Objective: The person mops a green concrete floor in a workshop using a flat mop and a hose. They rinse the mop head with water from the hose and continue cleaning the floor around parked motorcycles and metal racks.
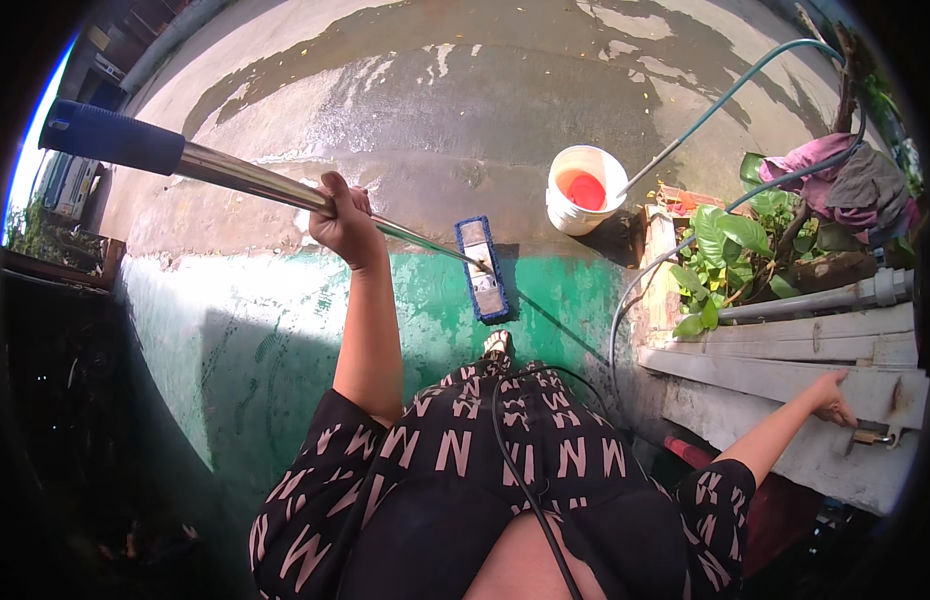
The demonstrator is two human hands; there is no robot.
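My left hand [346, 222] is closed around the metal pole of a flat mop [488, 297]. The pole's blue grip end [113, 137] sticks up to the far left. At its lower end, the blue-edged mop head lies on the wet green floor [413, 290], just ahead of my foot. Out to the right, my right hand [831, 398] rests against a white-painted board [780, 372], fingers stretched out and holding nothing visible. A brass padlock [871, 437] hangs on the board close beside that hand.
A white bucket [570, 215] with something red inside stands past the mop head. A blue-grey hose [707, 112] loops along the right. Leafy plants [730, 240] and pink and grey cloths [865, 185] sit there too. Wet concrete [405, 130] stretches ahead, and a dark cable hangs over my dress.
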